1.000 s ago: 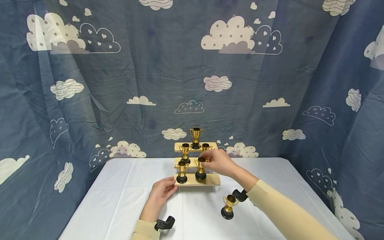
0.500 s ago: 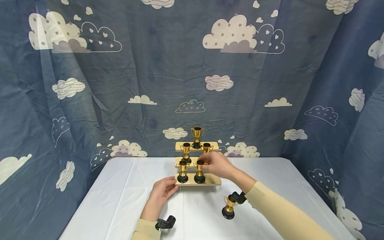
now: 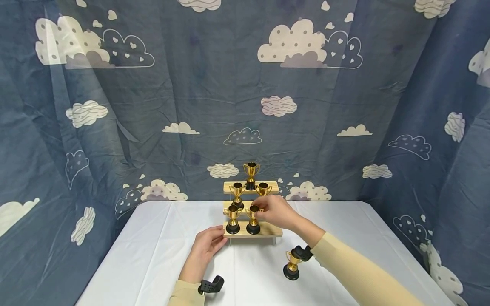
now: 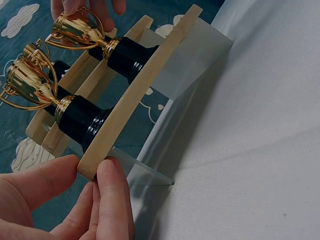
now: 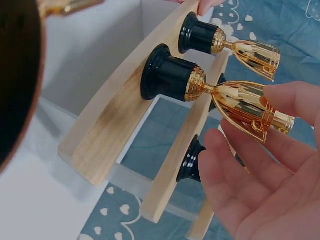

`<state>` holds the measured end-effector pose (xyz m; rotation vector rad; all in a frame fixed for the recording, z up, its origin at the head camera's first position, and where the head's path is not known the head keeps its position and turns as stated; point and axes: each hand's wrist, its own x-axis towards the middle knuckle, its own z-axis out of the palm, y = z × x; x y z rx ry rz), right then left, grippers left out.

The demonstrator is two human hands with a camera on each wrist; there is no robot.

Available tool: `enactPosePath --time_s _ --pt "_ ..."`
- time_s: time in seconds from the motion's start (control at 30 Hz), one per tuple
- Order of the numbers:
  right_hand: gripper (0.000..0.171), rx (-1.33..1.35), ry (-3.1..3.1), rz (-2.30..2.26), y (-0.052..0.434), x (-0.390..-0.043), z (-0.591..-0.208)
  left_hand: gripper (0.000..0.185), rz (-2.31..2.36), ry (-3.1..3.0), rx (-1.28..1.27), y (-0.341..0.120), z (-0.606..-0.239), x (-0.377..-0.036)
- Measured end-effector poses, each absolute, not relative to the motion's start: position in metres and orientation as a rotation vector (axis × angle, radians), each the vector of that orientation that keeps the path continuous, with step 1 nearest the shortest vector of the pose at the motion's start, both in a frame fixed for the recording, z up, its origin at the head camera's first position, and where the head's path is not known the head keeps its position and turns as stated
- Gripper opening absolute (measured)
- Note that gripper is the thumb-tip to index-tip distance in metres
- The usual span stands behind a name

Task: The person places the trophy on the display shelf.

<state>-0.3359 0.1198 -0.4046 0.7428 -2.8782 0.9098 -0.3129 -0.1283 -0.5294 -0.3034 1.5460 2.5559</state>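
Observation:
A small three-tier display stand has wooden shelves on clear supports. My left hand grips the left end of its lowest shelf; in the left wrist view, the thumb and fingers pinch the shelf end. On that shelf's middle, a gold trophy cup with a black base stands upright. My right hand pinches this cup near its rim, thumb on one side and fingers on the other, as the right wrist view shows. Another trophy cup stands to its left on the same shelf.
Two trophy cups stand on the middle shelf, the right one partly hidden by my right hand. One more tops the stand. A loose trophy cup stands on the white-covered table under my right wrist. A cloud-patterned curtain hangs behind.
My right hand has moved the pinched trophy cup slightly left along the lowest shelf, closer to its neighbour. My left hand stays on the shelf end.

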Motion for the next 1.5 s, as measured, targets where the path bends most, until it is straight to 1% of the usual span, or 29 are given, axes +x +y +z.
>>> enactPosePath --time_s 0.97,1.23,1.5 --pt "0.036 0.75 -2.857 0.967 0.118 -0.337 -0.408 0.049 2.559 1.539 -0.301 -0.128 -0.529 -0.312" --pt "0.035 0.757 -2.849 1.003 0.122 -0.336 -0.406 0.047 2.541 1.569 -0.347 -0.126 -0.53 -0.313" --pt "0.036 0.732 -2.854 0.928 0.124 -0.33 -0.397 0.047 2.531 1.576 -0.372 -0.126 -0.528 -0.314"
